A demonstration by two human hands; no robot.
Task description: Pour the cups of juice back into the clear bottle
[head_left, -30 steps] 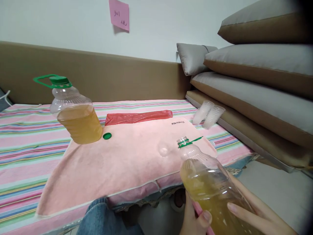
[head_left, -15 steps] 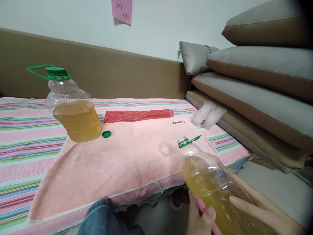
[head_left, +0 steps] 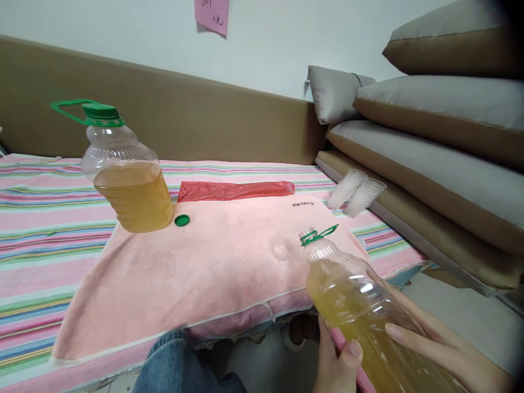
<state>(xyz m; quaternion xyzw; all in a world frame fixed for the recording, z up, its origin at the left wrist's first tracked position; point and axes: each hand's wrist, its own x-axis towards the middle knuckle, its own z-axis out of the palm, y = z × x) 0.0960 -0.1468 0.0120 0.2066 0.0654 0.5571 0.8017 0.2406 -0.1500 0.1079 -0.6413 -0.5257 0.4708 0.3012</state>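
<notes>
Both my hands hold a large clear plastic bottle [head_left: 368, 311] of yellowish liquid, tilted with its neck toward the pink towel. My left hand [head_left: 341, 363] grips it from below, beside a pink strip [head_left: 339, 338] along its side. My right hand [head_left: 434, 338] wraps the bottle's right side, fingers curled over it. The bottle's mouth is uncapped, with a green ring and loop [head_left: 323, 234] round the neck. Near the mouth, a faint clear round thing [head_left: 280, 250], like a plastic cup, rests on the towel. The bottle's base lies out of frame.
A capped bottle [head_left: 135, 191] of amber liquid stands at left on the pink towel [head_left: 184, 273], near a green cap [head_left: 182, 220]. Behind are a red plastic bag [head_left: 237, 191] and two stacks of clear cups [head_left: 356, 192]. Grey-brown cushions [head_left: 442, 147] are piled at right.
The head view has shifted slightly, so the scene sits a little farther right. My hands keep the same hold, and the bottle's tilt looks almost unchanged.
</notes>
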